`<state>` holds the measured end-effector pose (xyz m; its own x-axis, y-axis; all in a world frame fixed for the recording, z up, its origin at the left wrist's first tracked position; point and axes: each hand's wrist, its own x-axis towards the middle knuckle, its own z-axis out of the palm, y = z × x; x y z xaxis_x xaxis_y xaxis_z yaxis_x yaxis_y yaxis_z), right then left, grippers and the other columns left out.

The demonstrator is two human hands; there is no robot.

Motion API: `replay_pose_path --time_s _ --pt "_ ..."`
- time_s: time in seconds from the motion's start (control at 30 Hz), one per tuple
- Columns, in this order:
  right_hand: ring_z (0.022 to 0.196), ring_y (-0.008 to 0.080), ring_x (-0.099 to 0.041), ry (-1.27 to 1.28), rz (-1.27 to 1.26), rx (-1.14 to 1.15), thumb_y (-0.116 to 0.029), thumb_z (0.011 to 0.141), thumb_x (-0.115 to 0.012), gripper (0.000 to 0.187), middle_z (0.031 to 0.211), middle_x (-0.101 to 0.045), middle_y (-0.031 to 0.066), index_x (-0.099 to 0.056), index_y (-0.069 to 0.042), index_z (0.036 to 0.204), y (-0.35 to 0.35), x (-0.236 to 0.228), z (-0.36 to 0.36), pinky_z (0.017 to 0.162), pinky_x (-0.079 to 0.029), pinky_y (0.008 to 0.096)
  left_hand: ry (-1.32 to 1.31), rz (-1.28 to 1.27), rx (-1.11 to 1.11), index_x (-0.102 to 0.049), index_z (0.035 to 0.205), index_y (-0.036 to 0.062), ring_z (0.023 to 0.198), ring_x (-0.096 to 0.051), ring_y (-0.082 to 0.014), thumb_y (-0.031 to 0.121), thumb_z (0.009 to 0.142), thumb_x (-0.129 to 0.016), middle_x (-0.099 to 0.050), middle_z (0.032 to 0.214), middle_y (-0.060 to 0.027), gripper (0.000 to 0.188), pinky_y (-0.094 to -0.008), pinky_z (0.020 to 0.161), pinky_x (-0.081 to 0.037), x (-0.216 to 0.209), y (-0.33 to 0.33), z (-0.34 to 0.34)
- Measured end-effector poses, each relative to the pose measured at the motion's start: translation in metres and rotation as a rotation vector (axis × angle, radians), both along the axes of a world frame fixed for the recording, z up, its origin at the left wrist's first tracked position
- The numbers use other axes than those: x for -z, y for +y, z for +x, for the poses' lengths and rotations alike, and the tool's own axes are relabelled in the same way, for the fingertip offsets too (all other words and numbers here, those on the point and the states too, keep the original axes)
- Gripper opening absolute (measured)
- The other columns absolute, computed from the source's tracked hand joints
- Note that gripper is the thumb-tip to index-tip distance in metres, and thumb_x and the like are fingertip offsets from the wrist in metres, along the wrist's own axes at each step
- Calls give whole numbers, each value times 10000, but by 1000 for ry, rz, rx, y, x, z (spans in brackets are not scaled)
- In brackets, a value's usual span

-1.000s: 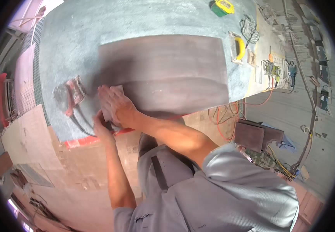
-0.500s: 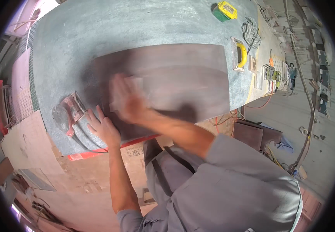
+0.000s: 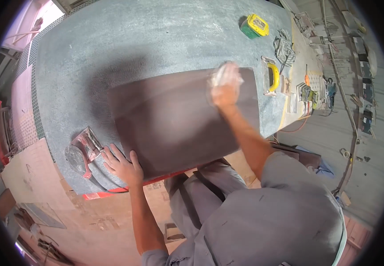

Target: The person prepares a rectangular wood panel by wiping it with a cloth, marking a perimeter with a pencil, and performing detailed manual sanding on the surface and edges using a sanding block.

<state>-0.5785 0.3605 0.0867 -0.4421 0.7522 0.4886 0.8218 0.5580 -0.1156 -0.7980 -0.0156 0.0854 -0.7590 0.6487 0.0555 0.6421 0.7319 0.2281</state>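
Observation:
A dark brown rectangular panel [image 3: 174,128] lies flat on the grey-blue worktable [image 3: 165,35]. At the panel's far right edge my right hand [image 3: 226,88] presses a thin whitish cloth [image 3: 229,77] against the surface; motion smears both. My left hand [image 3: 125,168] lies by the panel's near left corner with fingers spread, the thumb along the panel's left edge. Just beyond those fingers sits a dusty power sander [image 3: 85,148] with a grey body and a reddish part, its cable running to the table's near edge.
At the table's far right stand a green box with a yellow lid [image 3: 255,26], a crumpled grey bundle [image 3: 284,48] and a yellow-handled hand sander [image 3: 273,77]. More tools [image 3: 309,94] lie on the right extension. Cardboard [image 3: 90,217] covers the floor.
My right hand has swept the cloth from the panel's left side to its far right edge. My left hand stays by the near left corner. The whole view has shifted slightly.

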Motion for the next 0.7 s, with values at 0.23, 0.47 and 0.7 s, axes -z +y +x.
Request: replay_pose_path --time_s 0.23,0.47,0.7 --pt "1473 472 -454 24 -620 -903 -252 946 -651 644 1588 -477 327 -544 102 1473 -164 -19 -253 1254 -319 578 -14 2 42 -339 1681 36 1615 -231 -459 429 1023 -624 -305 1735 -237 817 -643 1279 -153 -2 0 -7" --pt "1307 412 -548 -330 -126 -17 -405 997 -647 605 1350 -582 261 -571 51 1386 35 -44 9 1102 -429 535 -21 -9 -21 -351 1674 24 1611 -232 -466 403 1011 -636 -297 1742 -237 815 -642 1277 -158 -1 -1 -2" --pt "1532 502 -374 -223 -264 -236 -299 960 -605 749 1626 -424 341 -431 121 1555 -47 -21 -113 1258 -259 650 -22 -42 -37 -378 1658 26 1610 -231 -476 355 1017 -613 -310 1734 -240 758 -641 1277 -160 0 2 -2"
